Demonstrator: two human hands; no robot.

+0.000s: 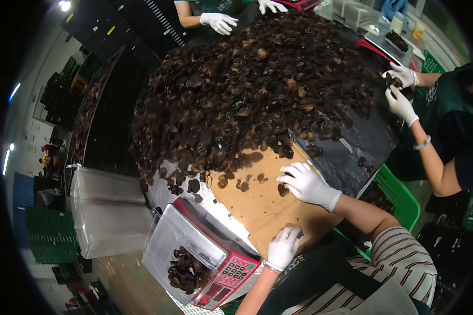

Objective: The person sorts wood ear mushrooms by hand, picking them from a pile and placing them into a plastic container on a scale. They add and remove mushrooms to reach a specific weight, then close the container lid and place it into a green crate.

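Observation:
My left hand (284, 248), in a white glove, is curled near the cardboard's lower edge with a small dark wood ear mushroom at its fingertips, partly hidden. My right hand (310, 185), also gloved, is over the brown cardboard sheet (268, 205); its fingers close on a wood ear mushroom (283, 189). A few small pieces (242, 186) lie loose on the cardboard. Beyond it spreads a large heap of dark wood ear mushrooms (236, 89). Left of my left hand stands a red scale (231, 275), its clear tray (163, 247) holding a clump of mushrooms (186, 270).
Stacked clear plastic containers (108, 210) stand at left. A green basket (407, 202) is beside my right arm. One co-worker's gloved hands (402, 105) hold a mushroom at right; another's gloved hand (219, 22) is at the heap's far edge. A second scale (383, 47) stands far right.

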